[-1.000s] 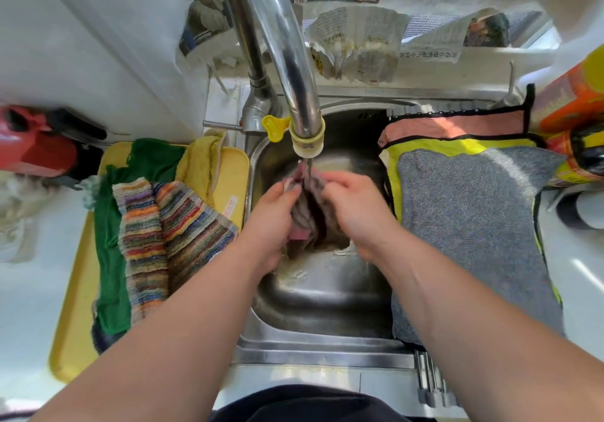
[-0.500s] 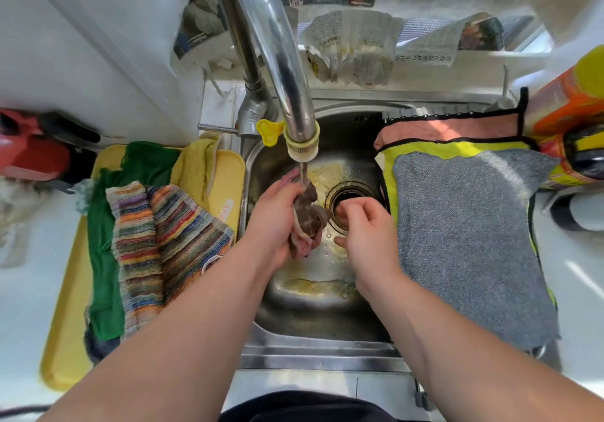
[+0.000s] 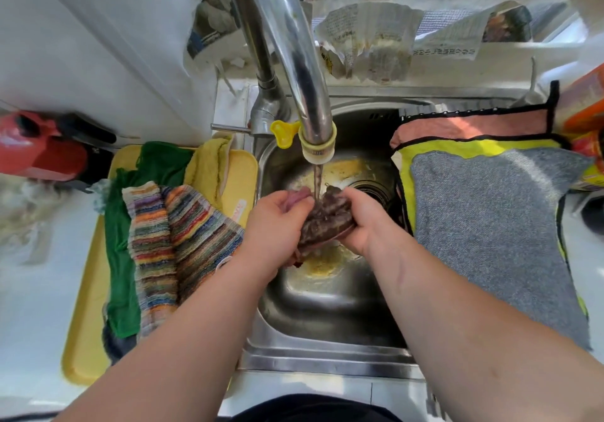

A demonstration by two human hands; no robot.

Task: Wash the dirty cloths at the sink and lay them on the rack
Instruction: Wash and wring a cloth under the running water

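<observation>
Both grip the cloth (image 3: 325, 225) under the tap (image 3: 295, 62) now: right hand (image 3: 361, 217) rejoins left hand (image 3: 277, 222), fingers curled tight, so scrubbing resumes.

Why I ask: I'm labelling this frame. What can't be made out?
Head view:
- Dark cloth: bunched in left hand and right hand, so its size and cleanliness are hidden.
- Rack: covered by the grey cloth.
- Bottom cloth on the yellow tray: mostly under the striped cloth.
- Orange containers: cut off by the right edge.
</observation>
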